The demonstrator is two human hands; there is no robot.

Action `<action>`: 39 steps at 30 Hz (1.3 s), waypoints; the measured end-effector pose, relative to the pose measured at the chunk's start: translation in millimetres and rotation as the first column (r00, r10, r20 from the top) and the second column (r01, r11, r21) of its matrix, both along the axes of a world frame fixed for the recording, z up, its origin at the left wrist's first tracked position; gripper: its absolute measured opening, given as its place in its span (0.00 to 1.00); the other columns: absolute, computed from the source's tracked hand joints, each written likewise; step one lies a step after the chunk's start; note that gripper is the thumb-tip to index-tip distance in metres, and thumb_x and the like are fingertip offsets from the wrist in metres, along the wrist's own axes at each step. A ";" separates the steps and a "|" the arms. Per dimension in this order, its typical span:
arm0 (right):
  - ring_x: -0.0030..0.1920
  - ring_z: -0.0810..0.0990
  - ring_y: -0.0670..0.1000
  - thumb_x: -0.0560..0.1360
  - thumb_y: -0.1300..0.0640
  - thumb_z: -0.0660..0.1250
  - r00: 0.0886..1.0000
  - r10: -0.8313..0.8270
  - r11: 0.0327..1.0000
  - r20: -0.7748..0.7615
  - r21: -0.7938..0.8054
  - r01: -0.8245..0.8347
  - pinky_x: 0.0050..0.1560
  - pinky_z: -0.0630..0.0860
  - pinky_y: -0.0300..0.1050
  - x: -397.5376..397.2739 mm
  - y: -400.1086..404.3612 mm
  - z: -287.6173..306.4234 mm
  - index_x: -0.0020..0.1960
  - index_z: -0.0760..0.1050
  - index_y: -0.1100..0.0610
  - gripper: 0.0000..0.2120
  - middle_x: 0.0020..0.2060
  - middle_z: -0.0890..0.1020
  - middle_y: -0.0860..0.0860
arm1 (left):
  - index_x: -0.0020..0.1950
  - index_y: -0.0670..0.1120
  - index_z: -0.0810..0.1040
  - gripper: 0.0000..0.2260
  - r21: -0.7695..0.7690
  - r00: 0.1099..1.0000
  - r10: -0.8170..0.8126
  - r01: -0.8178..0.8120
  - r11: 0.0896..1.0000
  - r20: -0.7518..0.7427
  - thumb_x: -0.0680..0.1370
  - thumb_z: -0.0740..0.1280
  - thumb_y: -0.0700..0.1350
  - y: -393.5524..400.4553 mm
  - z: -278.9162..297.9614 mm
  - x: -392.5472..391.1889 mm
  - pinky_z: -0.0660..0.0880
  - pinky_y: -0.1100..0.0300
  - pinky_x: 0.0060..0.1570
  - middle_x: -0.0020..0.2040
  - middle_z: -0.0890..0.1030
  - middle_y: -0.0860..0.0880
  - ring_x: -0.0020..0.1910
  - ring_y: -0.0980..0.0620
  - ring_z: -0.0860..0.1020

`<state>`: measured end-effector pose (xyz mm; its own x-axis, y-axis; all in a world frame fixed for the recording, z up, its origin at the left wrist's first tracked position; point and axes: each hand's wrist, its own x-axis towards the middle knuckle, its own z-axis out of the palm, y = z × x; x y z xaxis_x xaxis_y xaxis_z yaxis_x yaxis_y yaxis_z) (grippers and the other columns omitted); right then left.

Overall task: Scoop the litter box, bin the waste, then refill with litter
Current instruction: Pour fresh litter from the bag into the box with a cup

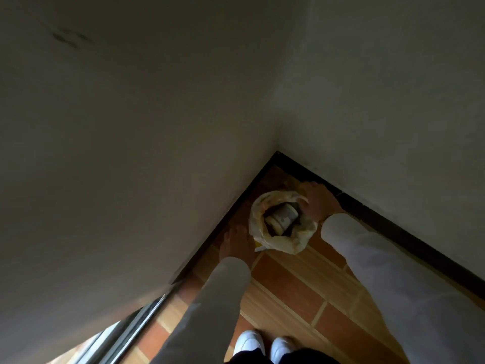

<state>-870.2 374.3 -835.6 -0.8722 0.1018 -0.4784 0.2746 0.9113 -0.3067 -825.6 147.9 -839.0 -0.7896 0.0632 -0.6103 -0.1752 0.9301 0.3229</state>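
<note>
Dim corner, two pale walls (131,127), dark skirting (393,222) (black), orange-brown tiled floor (301,290), pale grout lines.

The bag (282,243) in the corner is thin, crinkled plastic, pale yellow and translucent with a faint sheen, and the container (282,218) inside it looks like smooth, dull grey plastic, though blur hides detail. The floor (296,285) is smooth tile in terracotta and wood-look tones with pale grout lines, edged by a dark glossy skirting (393,227) under matt, painted plaster walls (131,127). Both sleeves (393,271) are soft, matt, light cloth, and the shoes (249,340) look smooth and white.
</note>
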 end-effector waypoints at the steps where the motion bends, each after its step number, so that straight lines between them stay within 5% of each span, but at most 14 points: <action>1: 0.65 0.69 0.59 0.79 0.53 0.60 1.000 0.004 1.000 -0.013 0.010 -0.004 0.63 0.69 0.53 4.7 0.4 12.8 0.71 0.63 0.59 0.23 0.65 0.72 0.59 | 0.61 0.44 0.70 0.13 0.030 0.999 0.016 -0.015 0.999 -0.044 0.78 0.61 0.47 -2.1 14.0 3.7 0.72 0.51 0.58 0.61 0.74 0.43 0.60 0.44 0.72; 7: 0.69 0.65 0.58 0.78 0.50 0.63 0.998 -0.054 0.997 -0.039 -0.062 0.052 0.67 0.66 0.55 40.6 -2.5 120.5 0.73 0.61 0.56 0.27 0.68 0.70 0.57 | 0.72 0.46 0.62 0.22 0.139 0.977 -0.033 0.063 0.988 -0.209 0.79 0.59 0.49 -26.7 123.8 9.6 0.60 0.54 0.68 0.70 0.67 0.44 0.69 0.46 0.64; 15: 0.68 0.66 0.56 0.78 0.52 0.63 0.966 -0.149 0.970 -0.210 -0.222 0.102 0.66 0.67 0.51 94.6 -28.5 288.0 0.72 0.64 0.57 0.24 0.67 0.72 0.56 | 0.72 0.46 0.65 0.23 0.155 0.932 -0.144 0.204 0.967 -0.332 0.77 0.63 0.46 -46.4 291.7 31.8 0.61 0.51 0.66 0.69 0.69 0.42 0.69 0.42 0.66; 26: 0.64 0.70 0.57 0.76 0.56 0.66 0.903 -0.112 0.971 -0.414 -0.240 0.011 0.63 0.71 0.53 153.7 -67.2 499.0 0.69 0.69 0.59 0.22 0.62 0.76 0.58 | 0.72 0.48 0.63 0.21 0.102 0.864 -0.221 0.296 0.950 -0.453 0.79 0.59 0.49 -76.5 507.6 73.1 0.57 0.54 0.70 0.72 0.66 0.47 0.72 0.47 0.62; 39: 0.63 0.71 0.52 0.77 0.55 0.65 0.827 -0.185 0.976 -0.530 -0.194 0.094 0.60 0.71 0.42 250.6 -104.7 654.5 0.69 0.70 0.56 0.21 0.61 0.76 0.54 | 0.67 0.46 0.72 0.18 0.114 0.742 -0.319 0.467 0.877 -0.590 0.77 0.63 0.47 -101.5 642.9 119.8 0.66 0.48 0.65 0.65 0.75 0.45 0.67 0.42 0.70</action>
<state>-619.7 269.6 -181.0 -0.9770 0.2077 0.0482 0.1428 0.8050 -0.5758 -705.8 46.4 -196.1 -0.8499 0.5267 -0.0152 0.4596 0.7550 0.4677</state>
